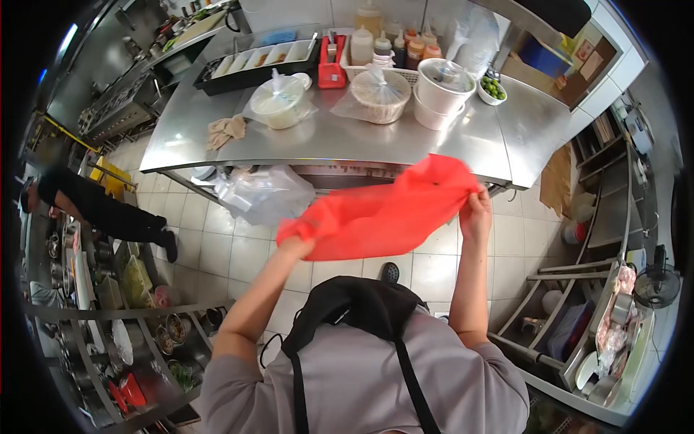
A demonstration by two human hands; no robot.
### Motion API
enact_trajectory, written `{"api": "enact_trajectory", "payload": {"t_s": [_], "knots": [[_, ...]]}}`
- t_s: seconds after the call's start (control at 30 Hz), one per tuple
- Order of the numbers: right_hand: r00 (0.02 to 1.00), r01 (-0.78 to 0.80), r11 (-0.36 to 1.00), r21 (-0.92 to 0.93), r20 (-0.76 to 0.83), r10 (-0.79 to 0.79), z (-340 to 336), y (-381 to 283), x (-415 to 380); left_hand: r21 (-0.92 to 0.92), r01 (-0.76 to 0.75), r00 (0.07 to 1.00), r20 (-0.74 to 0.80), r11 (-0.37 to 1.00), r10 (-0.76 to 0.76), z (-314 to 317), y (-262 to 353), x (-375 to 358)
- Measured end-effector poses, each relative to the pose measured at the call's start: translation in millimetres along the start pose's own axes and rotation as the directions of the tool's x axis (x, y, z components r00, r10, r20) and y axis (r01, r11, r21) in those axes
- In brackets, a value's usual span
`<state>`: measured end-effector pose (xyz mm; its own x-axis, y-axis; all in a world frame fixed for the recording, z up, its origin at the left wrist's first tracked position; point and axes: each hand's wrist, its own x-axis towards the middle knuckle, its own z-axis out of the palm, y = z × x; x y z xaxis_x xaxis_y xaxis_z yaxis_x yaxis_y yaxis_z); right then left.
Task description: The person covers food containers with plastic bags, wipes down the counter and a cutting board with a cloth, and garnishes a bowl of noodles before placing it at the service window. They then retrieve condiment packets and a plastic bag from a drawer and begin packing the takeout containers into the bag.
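A red plastic bag [390,217] is stretched between my hands in front of the steel table, blurred by motion. My left hand [298,246] grips its lower left end, with the fingers partly covered by red folds. At the right end, the fingers of my right hand [475,206] are closed on the bag's edge. The bag's upper right part rises in front of the table edge and hides some of the floor and lower shelf.
On the steel table [318,145] stand bagged bowls [278,101], a white bucket [442,79], sauce bottles [363,47], limes [493,88] and a beige glove [225,132]. A clear plastic bag [264,192] hangs below. Another person [101,210] stands left. Shelving [542,311] borders the right.
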<state>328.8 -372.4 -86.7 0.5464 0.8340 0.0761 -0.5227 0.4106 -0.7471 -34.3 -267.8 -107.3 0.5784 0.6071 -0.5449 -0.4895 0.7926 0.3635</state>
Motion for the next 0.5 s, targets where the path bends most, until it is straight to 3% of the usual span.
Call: {"api": "enact_trajectory", "payload": {"t_s": [0.03, 0.07, 0.1, 0.13, 0.17, 0.2, 0.23, 0.27, 0.3, 0.37, 0.4, 0.43, 0.47, 0.5], "knots": [[0.997, -0.045, 0.998, 0.035, 0.071, 0.042, 2, 14, -4, 0.237, -0.084, 0.996, -0.005, 0.968, 0.088, -8, 14, -10], [0.987, -0.088, 0.994, 0.065, 0.14, 0.079, 7, 30, -10, 0.498, -0.157, 0.985, 0.014, 0.853, 0.172, -11, 25, -19], [0.971, -0.135, 0.987, 0.085, 0.208, 0.115, 10, 44, -17, 0.88, -0.123, 0.972, 0.014, 0.459, 0.233, -15, 25, -27], [0.973, -0.168, 0.978, 0.126, 0.178, 0.144, 25, 49, -25, 0.981, -0.152, 0.935, 0.183, -0.124, 0.303, -9, 18, -39], [0.973, -0.201, 0.965, 0.166, 0.151, 0.176, 46, 50, -33, 0.914, -0.264, 0.881, 0.359, -0.31, 0.308, -1, 4, -47], [0.969, -0.235, 0.95, 0.207, 0.128, 0.212, 59, 51, -37, 0.751, -0.381, 0.762, 0.585, -0.539, 0.277, 9, -11, -58], [0.952, -0.278, 0.934, 0.223, 0.196, 0.237, 62, 53, -39, 0.501, -0.403, 0.583, 0.786, -0.766, 0.207, 17, -21, -67], [0.929, -0.326, 0.915, 0.238, 0.261, 0.263, 64, 55, -42, 0.264, -0.277, 0.391, 0.909, -0.924, 0.143, 23, -28, -72], [0.902, -0.371, 0.893, 0.253, 0.327, 0.282, 67, 58, -43, 0.155, -0.095, 0.28, 0.952, -0.983, 0.123, 27, -28, -74], [0.883, -0.315, 0.911, 0.266, 0.434, 0.179, 63, 60, -34, 0.327, 0.145, 0.499, 0.791, -0.934, 0.354, 21, -8, -64], [0.872, -0.308, 0.905, 0.293, 0.467, 0.146, 59, 57, -31, 0.422, 0.169, 0.724, 0.56, -0.891, 0.402, 6, 5, -59], [0.86, -0.302, 0.899, 0.319, 0.499, 0.112, 54, 54, -26, 0.479, 0.246, 0.872, 0.27, -0.843, 0.408, -8, 18, -53], [0.876, -0.249, 0.931, 0.268, 0.472, 0.098, 46, 51, -20, 0.566, 0.264, 0.964, -0.177, -0.781, 0.198, -34, 32, -50], [0.857, -0.185, 0.977, -0.102, 0.47, 0.211, 35, 39, -14, 0.71, 0.219, 0.973, -0.105, -0.669, 0.206, -58, 40, -49]]}}
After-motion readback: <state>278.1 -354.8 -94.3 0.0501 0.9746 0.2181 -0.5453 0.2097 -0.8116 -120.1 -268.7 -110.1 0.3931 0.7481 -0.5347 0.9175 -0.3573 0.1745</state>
